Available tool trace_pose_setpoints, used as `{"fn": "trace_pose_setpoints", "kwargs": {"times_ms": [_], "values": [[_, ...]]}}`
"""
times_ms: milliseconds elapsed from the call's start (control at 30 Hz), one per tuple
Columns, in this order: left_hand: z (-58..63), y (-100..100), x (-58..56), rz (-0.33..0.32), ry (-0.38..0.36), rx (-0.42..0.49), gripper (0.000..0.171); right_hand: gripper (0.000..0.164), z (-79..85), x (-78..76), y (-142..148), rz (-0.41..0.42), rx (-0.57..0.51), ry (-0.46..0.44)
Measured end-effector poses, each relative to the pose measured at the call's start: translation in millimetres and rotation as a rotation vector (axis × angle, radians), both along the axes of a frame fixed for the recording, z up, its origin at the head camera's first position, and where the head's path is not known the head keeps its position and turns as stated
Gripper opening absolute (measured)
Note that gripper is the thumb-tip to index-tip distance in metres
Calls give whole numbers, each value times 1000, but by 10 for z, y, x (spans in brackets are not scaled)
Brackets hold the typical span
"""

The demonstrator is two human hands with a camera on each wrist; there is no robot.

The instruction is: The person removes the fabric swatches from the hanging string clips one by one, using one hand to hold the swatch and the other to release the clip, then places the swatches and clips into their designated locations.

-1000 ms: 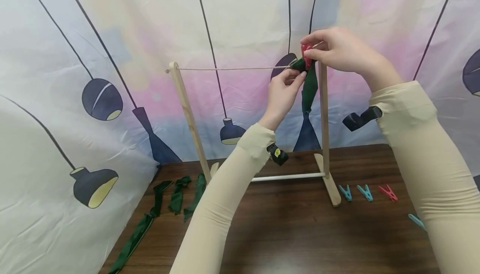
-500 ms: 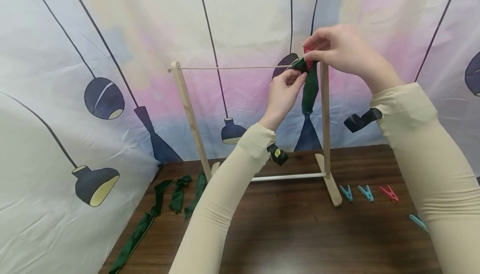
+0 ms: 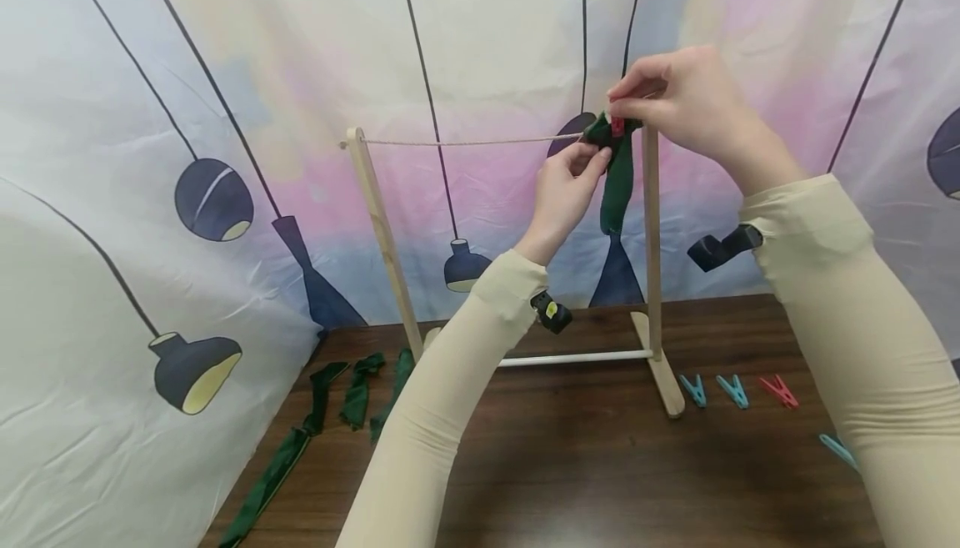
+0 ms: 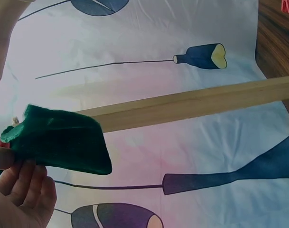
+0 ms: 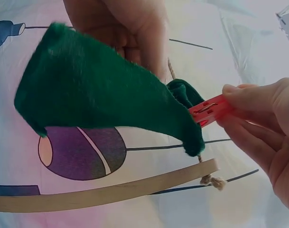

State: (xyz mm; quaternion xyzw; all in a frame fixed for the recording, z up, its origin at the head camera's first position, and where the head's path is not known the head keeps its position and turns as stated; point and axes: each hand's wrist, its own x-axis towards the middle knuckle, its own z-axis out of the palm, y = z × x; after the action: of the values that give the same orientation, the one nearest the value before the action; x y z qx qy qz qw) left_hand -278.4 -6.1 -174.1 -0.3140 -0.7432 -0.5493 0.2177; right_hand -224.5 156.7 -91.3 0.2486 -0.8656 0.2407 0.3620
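Observation:
A strip of dark green velvety cloth (image 3: 618, 193) hangs over the string (image 3: 465, 143) near its right end. My left hand (image 3: 564, 193) pinches the cloth beside the string with thumb and fingers. A red clothespin (image 5: 210, 109) bites the cloth's upper part, and my right hand (image 3: 697, 106) pinches its handle end between thumb and fingers. In the right wrist view the cloth (image 5: 87, 80) fans out from the clothespin, partly covering the left hand (image 5: 139, 33). The left wrist view shows the cloth (image 4: 63, 140) above curled left fingers, with the clothespin mostly cut off.
Two wooden posts, left (image 3: 382, 239) and right (image 3: 651, 239), carry the string; a white bar (image 3: 577, 359) joins them below. More green strips (image 3: 273, 473) lie on the table's left. Blue clothespins (image 3: 732, 391) and a red clothespin (image 3: 780, 391) lie right. A patterned curtain (image 3: 495, 39) hangs behind.
The right fingers have shifted slightly and now cover more of the red clothespin, which sits a little lower on the cloth. The left hand keeps its hold in nearly the same place.

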Motion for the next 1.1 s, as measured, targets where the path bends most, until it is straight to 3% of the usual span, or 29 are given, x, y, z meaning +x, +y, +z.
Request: {"fn": "trace_pose_setpoints", "kwargs": {"times_ms": [300,533,1100], "values": [[-51,-107,62,26,85,-83,24,18,34,94,0,24,-77,103],[-31,-237,120,50,199,-66,22,22,31,131,25,29,-54,127],[-14,-852,231,110,239,-101,22,29,-94,217,146,-4,-110,69]]}}
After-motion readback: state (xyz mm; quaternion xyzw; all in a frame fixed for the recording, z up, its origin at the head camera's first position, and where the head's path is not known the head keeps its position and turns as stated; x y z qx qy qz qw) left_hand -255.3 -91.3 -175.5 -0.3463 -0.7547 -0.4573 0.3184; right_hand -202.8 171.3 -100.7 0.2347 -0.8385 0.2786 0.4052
